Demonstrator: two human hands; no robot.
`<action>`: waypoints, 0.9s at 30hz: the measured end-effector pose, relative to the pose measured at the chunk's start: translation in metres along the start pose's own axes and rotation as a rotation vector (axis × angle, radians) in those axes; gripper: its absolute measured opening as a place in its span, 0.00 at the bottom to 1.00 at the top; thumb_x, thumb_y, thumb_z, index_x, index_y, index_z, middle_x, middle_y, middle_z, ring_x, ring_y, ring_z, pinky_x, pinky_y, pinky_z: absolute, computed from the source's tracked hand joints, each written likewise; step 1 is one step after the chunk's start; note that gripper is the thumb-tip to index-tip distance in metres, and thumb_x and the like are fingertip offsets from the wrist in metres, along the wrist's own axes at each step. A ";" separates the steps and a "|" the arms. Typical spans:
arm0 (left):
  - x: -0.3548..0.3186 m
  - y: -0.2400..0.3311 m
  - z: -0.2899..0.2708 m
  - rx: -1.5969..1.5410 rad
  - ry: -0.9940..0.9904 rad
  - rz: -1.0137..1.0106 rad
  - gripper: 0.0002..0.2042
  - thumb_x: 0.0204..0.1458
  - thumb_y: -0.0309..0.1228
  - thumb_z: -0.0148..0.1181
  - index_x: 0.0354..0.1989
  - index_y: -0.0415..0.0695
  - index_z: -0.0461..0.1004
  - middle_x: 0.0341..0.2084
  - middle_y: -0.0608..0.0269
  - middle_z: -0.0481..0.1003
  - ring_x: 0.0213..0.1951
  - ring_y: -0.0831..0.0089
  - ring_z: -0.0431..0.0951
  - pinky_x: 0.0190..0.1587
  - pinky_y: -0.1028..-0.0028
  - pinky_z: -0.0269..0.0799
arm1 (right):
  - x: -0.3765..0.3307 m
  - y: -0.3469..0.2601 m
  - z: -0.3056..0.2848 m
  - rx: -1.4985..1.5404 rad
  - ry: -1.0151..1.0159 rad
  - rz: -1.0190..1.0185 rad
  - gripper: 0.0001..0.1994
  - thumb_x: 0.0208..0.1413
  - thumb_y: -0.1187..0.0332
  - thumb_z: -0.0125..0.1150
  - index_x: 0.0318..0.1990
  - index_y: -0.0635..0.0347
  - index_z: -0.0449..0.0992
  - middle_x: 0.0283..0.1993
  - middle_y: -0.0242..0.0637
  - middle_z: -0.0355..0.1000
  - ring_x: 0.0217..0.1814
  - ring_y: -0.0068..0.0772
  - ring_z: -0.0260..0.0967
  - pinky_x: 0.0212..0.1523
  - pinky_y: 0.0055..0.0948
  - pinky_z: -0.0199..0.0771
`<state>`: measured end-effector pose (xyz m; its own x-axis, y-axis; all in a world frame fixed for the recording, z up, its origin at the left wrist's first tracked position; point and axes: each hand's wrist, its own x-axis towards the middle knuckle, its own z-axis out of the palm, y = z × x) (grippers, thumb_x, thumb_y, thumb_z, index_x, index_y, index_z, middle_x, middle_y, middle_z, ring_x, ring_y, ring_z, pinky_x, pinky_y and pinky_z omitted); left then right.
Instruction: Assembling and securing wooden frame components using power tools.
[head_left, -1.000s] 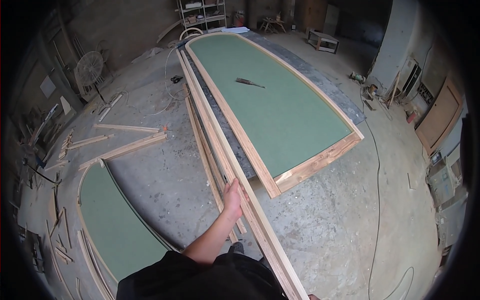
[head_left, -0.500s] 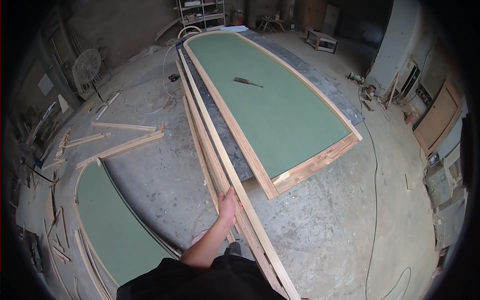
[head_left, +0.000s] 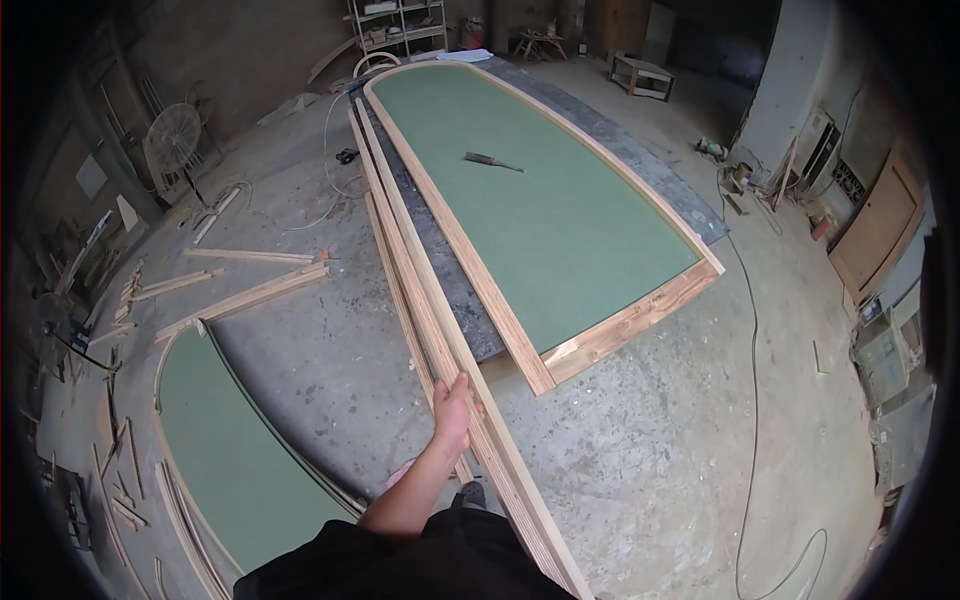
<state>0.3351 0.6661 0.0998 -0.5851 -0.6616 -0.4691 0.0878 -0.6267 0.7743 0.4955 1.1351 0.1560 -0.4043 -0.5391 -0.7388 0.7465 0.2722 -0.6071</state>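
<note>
My left hand (head_left: pixel 453 412) is wrapped around long, pale wooden strips (head_left: pixel 455 345). They lie side by side and run from the lower edge toward the far end of the dark work table (head_left: pixel 690 190). My right hand is out of view. Right of the strips, a long green panel (head_left: pixel 540 240) with a rounded far end sits in a light wood frame (head_left: pixel 635 320) on the table. On the panel lies a slim tool (head_left: pixel 490 161) with a thick handle and a narrow end; its exact kind is unclear. Another strip (head_left: pixel 400 300) lies just left of the held ones.
A second green curved panel (head_left: pixel 235 430) lies at lower left. Loose wood pieces (head_left: pixel 250 300) are scattered on the concrete floor beyond it. A standing fan (head_left: pixel 172 135) is at far left. A cable (head_left: pixel 752 400) runs along the floor at right. Shelves (head_left: pixel 400 30) stand at the back.
The gap between the two held strips has closed, and they now lie against each other near my left hand. That hand keeps its grip in nearly the same place.
</note>
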 end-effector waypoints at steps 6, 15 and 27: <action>-0.013 0.011 0.013 0.005 0.009 0.020 0.09 0.63 0.38 0.54 0.39 0.50 0.62 0.22 0.68 0.68 0.15 0.76 0.69 0.15 0.74 0.65 | 0.001 0.001 0.008 0.229 -0.071 0.027 0.41 0.40 0.74 0.77 0.65 0.66 0.64 0.55 0.38 0.74 0.53 0.29 0.71 0.55 0.30 0.72; -0.015 0.012 0.028 0.004 -0.032 -0.001 0.13 0.62 0.42 0.57 0.37 0.50 0.61 0.24 0.66 0.67 0.16 0.74 0.68 0.15 0.72 0.66 | 0.000 0.007 0.017 0.352 -0.131 -0.047 0.43 0.40 0.74 0.76 0.67 0.68 0.62 0.58 0.40 0.72 0.56 0.30 0.70 0.58 0.31 0.70; -0.018 0.011 0.029 -0.019 -0.025 -0.040 0.11 0.61 0.41 0.56 0.39 0.52 0.62 0.24 0.66 0.68 0.16 0.74 0.68 0.15 0.71 0.67 | -0.022 -0.015 0.028 0.409 0.006 -0.071 0.35 0.44 0.72 0.72 0.63 0.70 0.65 0.53 0.47 0.75 0.52 0.37 0.74 0.55 0.33 0.73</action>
<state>0.3234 0.6832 0.1292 -0.6080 -0.6258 -0.4886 0.0794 -0.6602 0.7469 0.5081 1.1201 0.1894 -0.4646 -0.5403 -0.7016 0.8646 -0.1057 -0.4912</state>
